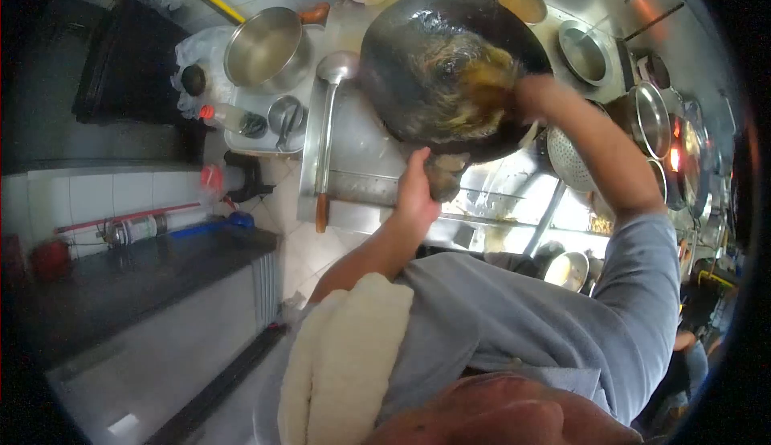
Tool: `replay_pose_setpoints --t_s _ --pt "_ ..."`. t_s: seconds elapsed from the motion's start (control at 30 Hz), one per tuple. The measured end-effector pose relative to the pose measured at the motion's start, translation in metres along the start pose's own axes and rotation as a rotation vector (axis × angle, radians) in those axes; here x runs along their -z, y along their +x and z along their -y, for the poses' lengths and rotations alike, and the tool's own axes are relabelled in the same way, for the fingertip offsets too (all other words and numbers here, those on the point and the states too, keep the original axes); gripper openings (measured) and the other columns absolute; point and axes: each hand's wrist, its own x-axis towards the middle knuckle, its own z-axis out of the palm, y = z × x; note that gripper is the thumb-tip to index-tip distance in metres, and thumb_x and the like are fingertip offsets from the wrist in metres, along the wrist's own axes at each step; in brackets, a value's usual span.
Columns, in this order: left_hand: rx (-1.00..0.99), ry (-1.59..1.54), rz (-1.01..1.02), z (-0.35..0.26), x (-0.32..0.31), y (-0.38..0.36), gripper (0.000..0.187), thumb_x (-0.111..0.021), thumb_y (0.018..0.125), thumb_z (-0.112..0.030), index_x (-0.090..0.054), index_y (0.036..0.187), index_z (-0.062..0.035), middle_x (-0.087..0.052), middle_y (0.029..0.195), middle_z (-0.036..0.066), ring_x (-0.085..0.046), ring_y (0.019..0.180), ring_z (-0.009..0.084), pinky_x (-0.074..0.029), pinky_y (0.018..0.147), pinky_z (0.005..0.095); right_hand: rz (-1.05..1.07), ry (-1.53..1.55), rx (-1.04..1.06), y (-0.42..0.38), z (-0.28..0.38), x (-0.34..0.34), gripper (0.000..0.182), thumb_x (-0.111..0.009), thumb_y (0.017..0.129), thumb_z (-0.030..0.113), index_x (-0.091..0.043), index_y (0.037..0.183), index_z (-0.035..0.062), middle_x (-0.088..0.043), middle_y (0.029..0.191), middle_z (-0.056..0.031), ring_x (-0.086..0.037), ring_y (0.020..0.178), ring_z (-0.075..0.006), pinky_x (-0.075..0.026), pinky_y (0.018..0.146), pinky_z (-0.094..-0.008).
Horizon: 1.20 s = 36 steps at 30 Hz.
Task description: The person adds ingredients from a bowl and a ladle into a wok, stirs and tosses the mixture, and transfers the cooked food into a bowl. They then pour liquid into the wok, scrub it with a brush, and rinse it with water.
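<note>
On my feed, the left hand's [416, 193] fingers clasp a cloth [446, 178] by the wok [389, 59]; the blurred right hand's [536, 98] I can't tell

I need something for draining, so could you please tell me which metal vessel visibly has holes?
The strainer, just right of the wok: holes dot its surface, while the wok and the pot left of it show none.
</note>
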Motion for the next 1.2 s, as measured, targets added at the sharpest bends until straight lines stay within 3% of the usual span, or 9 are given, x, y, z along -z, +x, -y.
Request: replay_pose_setpoints --t_s 0.03,0.1,0.23,0.33,0.43,0.53,0.6,0.73,1.2 --pt "-0.022 -0.015 -0.016 0.002 0.002 0.005 0.037 -0.060 0.095 -0.032 -0.057 0.119 -0.0043 -0.067 0.108 0.011 -0.066 0.096 0.0266 -0.055 0.084 0.0419 -0.114 -0.117 0.097 0.035 -0.025 -0.009 0.037 -0.073 0.080 0.029 -0.072 0.113 0.0144 -0.072 0.102 -0.0175 -0.071 0.092 -0.0308 -0.056 0.079 -0.0431" --pt "-0.056 -0.029 -0.030 0.003 0.004 0.012 0.036 -0.060 0.095 -0.031 -0.057 0.118 -0.0042 -0.067 0.107 0.011 -0.067 0.094 0.0264 -0.055 0.082 0.0418 -0.424 0.286 -0.106 0.083 -0.025 0.009 0.018 -0.074 0.076 0.020 -0.076 0.091 0.0092 -0.073 0.093 -0.0160 -0.072 0.086 -0.0326 -0.056 0.074 -0.0447" --pt "-0.108 0.070 -0.013 -0.001 0.002 0.007 0.038 -0.058 0.094 -0.034 -0.057 0.119 -0.0057 -0.067 0.107 0.011 -0.069 0.093 0.0268 -0.057 0.080 0.0425 -0.429 0.254 -0.009 0.115 0.042 -0.023 0.044 -0.072 0.078 0.021 -0.065 0.120 0.0111 -0.072 0.102 -0.0185 -0.070 0.095 -0.0345 -0.055 0.080 -0.0465" --pt "-0.106 0.135 0.032 -0.006 0.007 0.008 0.036 -0.058 0.094 -0.032 -0.057 0.118 -0.0054 -0.067 0.105 0.012 -0.069 0.092 0.0271 -0.057 0.078 0.0431 -0.239 0.299 0.106 0.056 0.063 -0.056 0.057 -0.072 0.078 0.024 -0.059 0.132 0.0114 -0.070 0.105 -0.0207 -0.068 0.093 -0.0387 -0.055 0.079 -0.0480" --pt "-0.131 0.155 0.017 -0.003 0.007 0.013 0.034 -0.059 0.092 -0.031 -0.057 0.114 -0.0048 -0.066 0.103 0.012 -0.068 0.090 0.0275 -0.058 0.076 0.0438 -0.396 0.466 0.073 -0.037 0.055 -0.075 0.057 -0.069 0.080 0.030 -0.059 0.135 0.0150 -0.071 0.102 -0.0215 -0.070 0.086 -0.0343 -0.055 0.080 -0.0414" --pt "-0.113 0.137 -0.055 -0.002 0.004 0.005 0.031 -0.060 0.089 -0.029 -0.057 0.109 -0.0045 -0.066 0.101 0.012 -0.067 0.087 0.0281 -0.058 0.073 0.0441 -0.358 0.944 -0.268 -0.142 0.070 -0.073 0.071 -0.069 0.080 0.031 -0.048 0.146 0.0188 -0.070 0.099 -0.0209 -0.070 0.080 -0.0302 -0.055 0.077 -0.0392" --pt "-0.119 0.095 0.063 -0.005 0.009 -0.002 0.031 -0.060 0.089 -0.028 -0.058 0.109 -0.0044 -0.066 0.101 0.012 -0.067 0.088 0.0288 -0.058 0.073 0.0437 -0.689 1.040 -0.246 -0.147 0.057 -0.135 0.076 -0.070 0.080 0.033 -0.043 0.150 0.0202 -0.071 0.099 -0.0200 -0.069 0.078 -0.0274 -0.054 0.076 -0.0378" --pt "-0.124 0.168 0.127 -0.014 0.011 -0.033 0.031 -0.060 0.089 -0.028 -0.059 0.108 -0.0042 -0.067 0.103 0.011 -0.066 0.094 0.0273 -0.055 0.081 0.0443 -0.876 1.158 -0.340 -0.185 0.064 -0.177 0.077 -0.073 0.081 0.033 -0.043 0.150 0.0176 -0.063 0.128 -0.0244 -0.064 0.115 -0.0314 -0.047 0.098 -0.0370" --pt "-0.328 0.473 -0.169 -0.005 0.005 -0.161 0.032 -0.063 0.086 -0.020 -0.061 0.108 0.0038 -0.065 0.098 0.011 -0.065 0.089 0.0216 -0.053 0.076 0.0368 -0.736 0.878 -0.186 -0.163 0.022 -0.121 0.076 -0.071 0.083 0.033 -0.040 0.151 0.0164 -0.063 0.126 -0.0261 -0.061 0.118 -0.0362 -0.046 0.099 -0.0384"
